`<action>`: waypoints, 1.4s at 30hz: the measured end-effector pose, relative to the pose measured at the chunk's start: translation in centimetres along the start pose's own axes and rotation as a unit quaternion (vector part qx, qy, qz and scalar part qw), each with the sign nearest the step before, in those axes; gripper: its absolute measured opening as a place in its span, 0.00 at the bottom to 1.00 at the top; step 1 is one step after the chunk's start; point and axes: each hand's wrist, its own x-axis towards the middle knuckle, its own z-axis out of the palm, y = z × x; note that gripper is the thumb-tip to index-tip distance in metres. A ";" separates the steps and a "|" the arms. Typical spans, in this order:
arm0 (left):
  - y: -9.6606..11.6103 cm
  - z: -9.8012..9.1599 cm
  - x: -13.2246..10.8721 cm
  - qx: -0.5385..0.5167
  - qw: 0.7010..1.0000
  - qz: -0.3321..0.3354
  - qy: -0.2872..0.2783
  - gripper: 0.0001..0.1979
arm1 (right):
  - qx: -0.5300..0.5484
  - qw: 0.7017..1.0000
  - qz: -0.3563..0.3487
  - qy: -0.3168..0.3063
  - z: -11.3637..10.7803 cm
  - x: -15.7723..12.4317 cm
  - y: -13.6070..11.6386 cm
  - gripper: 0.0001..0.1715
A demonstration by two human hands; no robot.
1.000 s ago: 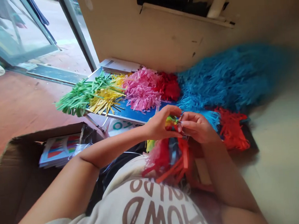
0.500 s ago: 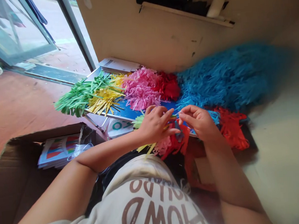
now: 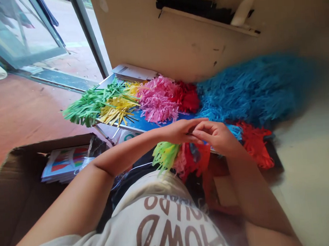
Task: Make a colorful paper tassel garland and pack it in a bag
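Observation:
My left hand [image 3: 181, 131] and my right hand [image 3: 217, 136] meet just above my lap, fingers pinched together on the top of a bundle of fringed paper strips [image 3: 180, 157]. The bundle hangs below the hands, with green, yellow, pink, red and blue strips mixed. What exactly sits between the fingertips is hidden. Just beyond the hands a blue board [image 3: 142, 124] carries piles of green fringe [image 3: 88, 105], yellow fringe [image 3: 116, 109], pink fringe [image 3: 157, 99] and red fringe [image 3: 186, 95].
A big heap of blue fringe [image 3: 257, 87] lies against the wall at right, with orange-red fringe [image 3: 255, 143] in front of it. An open cardboard box [image 3: 15, 191] holding printed sheets [image 3: 63, 164] stands at my left. A glass door [image 3: 22, 31] opens at upper left.
The hands have drawn closer together and the left hand has rolled palm down. The bundle has turned, so its green strips now hang below the left hand.

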 end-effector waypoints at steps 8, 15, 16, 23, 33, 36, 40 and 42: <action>1.1 3.1 -2.1 0.274 0.942 -0.142 0.133 0.28 | -0.085 0.992 -0.029 0.093 -0.3 0.0 1.7 0.13; 2.5 0.4 -2.7 0.217 0.966 -0.081 0.116 0.34 | -0.027 0.997 -0.041 0.067 -0.2 0.2 1.2 0.13; 2.1 0.3 -2.3 0.187 0.974 -0.061 0.110 0.37 | -0.020 0.997 -0.042 0.057 -0.2 0.2 1.1 0.13; 0.8 1.8 -1.3 0.152 0.982 -0.051 0.099 0.14 | 0.003 0.994 -0.061 0.093 -0.8 -0.7 1.1 0.11; 0.3 -0.2 -2.1 -0.108 0.978 -0.125 -0.129 0.18 | -0.166 0.979 -0.120 -0.004 -1.2 -0.6 1.4 0.12; 0.4 -0.5 -2.5 -0.211 0.959 -0.115 -0.149 0.18 | -0.201 0.967 -0.157 -0.012 -1.3 -0.5 1.2 0.11; 1.0 -0.1 -3.2 -0.365 0.908 -0.128 -0.162 0.31 | -0.193 0.968 -0.154 0.039 -1.4 -0.8 1.0 0.10; 1.3 0.1 -3.5 -0.377 0.905 -0.134 -0.146 0.34 | -0.205 0.966 -0.150 0.055 -1.4 -1.0 0.9 0.10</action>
